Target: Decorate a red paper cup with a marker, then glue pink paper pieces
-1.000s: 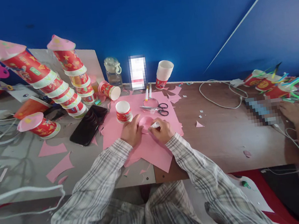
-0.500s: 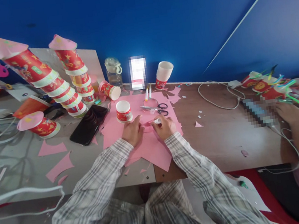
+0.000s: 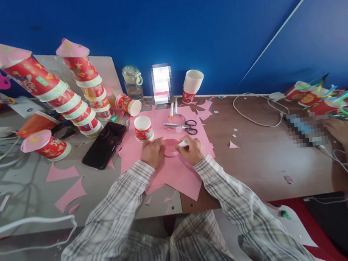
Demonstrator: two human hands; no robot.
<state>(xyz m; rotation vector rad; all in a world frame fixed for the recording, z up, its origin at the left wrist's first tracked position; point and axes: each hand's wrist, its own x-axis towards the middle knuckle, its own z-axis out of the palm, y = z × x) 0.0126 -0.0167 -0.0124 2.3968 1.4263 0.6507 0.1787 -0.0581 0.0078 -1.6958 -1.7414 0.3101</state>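
My left hand [image 3: 153, 153] is closed at the left edge of a round pink paper piece [image 3: 172, 153], which looks like a ring or shallow disc. My right hand [image 3: 193, 150] grips a short white tube [image 3: 182, 144] at the right edge of that piece; what kind of tube it is I cannot make out. Both hands rest over a pink sheet [image 3: 187, 180]. Just beyond my left hand stands a red and white paper cup [image 3: 143, 130]. Scissors [image 3: 189, 127] lie past my right hand, beside a clear round ring.
Stacked paper-cup towers [image 3: 60, 96] with pink cone tops lean at left, behind a black phone [image 3: 104, 144]. A water bottle [image 3: 133, 84], a lit screen [image 3: 162, 84] and nested cups [image 3: 192, 86] line the wall. Another person's hand [image 3: 342, 130] is at right, near a cable [image 3: 256, 123].
The pink piece between my hands now lies flatter and shows its round outline. My hands have barely moved, and the view has shifted slightly.
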